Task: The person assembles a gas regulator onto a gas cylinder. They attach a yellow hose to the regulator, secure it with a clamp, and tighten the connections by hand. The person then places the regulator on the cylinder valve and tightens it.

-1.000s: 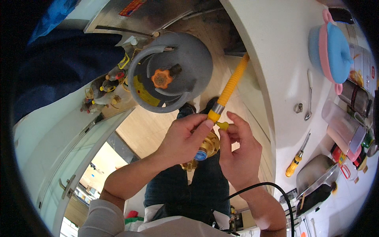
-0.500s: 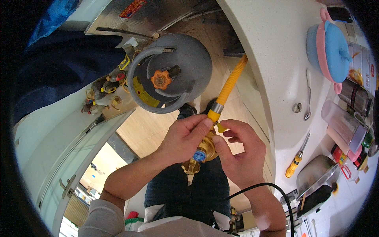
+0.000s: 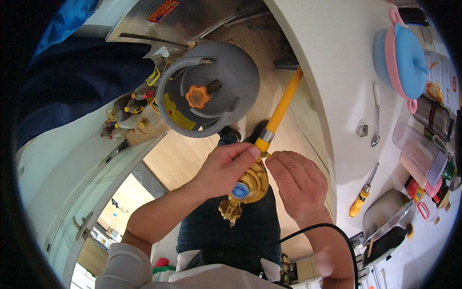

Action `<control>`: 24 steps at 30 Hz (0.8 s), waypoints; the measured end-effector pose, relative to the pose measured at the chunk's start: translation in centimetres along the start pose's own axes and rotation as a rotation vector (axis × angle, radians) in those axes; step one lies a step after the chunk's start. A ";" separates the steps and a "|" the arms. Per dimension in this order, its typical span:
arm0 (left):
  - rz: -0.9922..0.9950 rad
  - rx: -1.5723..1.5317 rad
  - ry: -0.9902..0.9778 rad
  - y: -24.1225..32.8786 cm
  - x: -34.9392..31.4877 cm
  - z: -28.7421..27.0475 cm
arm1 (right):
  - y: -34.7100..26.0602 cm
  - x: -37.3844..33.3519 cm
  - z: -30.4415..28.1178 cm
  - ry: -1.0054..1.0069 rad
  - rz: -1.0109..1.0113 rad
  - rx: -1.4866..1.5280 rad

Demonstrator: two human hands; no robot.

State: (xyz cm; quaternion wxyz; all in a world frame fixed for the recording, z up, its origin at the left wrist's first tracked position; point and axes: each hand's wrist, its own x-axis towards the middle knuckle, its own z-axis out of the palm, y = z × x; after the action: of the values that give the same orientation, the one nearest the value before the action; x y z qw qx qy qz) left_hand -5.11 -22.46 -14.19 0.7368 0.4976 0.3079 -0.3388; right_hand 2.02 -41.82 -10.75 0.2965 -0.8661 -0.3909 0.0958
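A yellow corrugated gas hose (image 3: 285, 103) comes down from beside the counter. Its end, with a silver collar (image 3: 266, 133), meets a brass gas regulator (image 3: 257, 180) that has a blue round label and a knobbed brass hand wheel (image 3: 230, 210). My left hand (image 3: 219, 168) is closed around the hose end just above the regulator, thumb on top. With thumb hidden, my right hand (image 3: 301, 185) has its fingertips at a small yellow thumb screw (image 3: 268, 155) on the joint. Beyond my hands stands a grey gas cylinder (image 3: 243, 67) with an orange valve knob (image 3: 197, 97).
On the white counter (image 3: 344, 96) at right lie a screwdriver (image 3: 363, 195), a spoon (image 3: 376, 115), a small metal clamp (image 3: 362, 130) and a blue lidded pot (image 3: 409, 62). Several bottles (image 3: 137, 106) stand at left near a door (image 3: 91, 212). A black cable (image 3: 337, 227) crosses my right forearm.
My right hand has turned over at the thumb screw, its back now facing up and the thumb out of sight. The regulator has swung slightly and shows more fully.
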 end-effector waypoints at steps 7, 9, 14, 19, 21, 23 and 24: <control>-0.141 -0.057 -0.082 1.3 0.0 -0.2 | 1.8 0.8 -0.7 -0.026 -0.280 -0.044; -0.145 -0.034 -0.120 1.4 0.2 -0.5 | 2.0 1.2 -1.2 -0.067 -0.265 0.007; -0.086 -0.089 -0.171 1.0 0.0 -1.7 | 1.9 1.6 -0.9 -0.172 -0.127 0.201; 0.074 0.187 -0.232 2.2 -1.1 -4.0 | 1.5 5.5 -2.0 -0.238 -0.170 -0.069; 0.109 0.298 -0.247 3.4 -1.6 -4.8 | 1.6 7.2 -1.6 -0.318 -0.316 -0.142; 0.129 0.400 -0.277 4.5 -2.3 -5.8 | 1.7 9.0 -0.6 -0.359 -0.496 -0.163; 0.100 0.384 -0.293 5.0 -2.7 -6.2 | 1.4 10.2 -0.8 -0.415 -0.555 -0.171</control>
State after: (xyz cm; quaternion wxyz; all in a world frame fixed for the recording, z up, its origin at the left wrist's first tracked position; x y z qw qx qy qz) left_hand -3.35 -14.77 -11.37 0.6815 0.5886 0.1026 -0.4226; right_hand 10.12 -35.43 -10.27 0.1519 -0.7106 -0.6699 0.1525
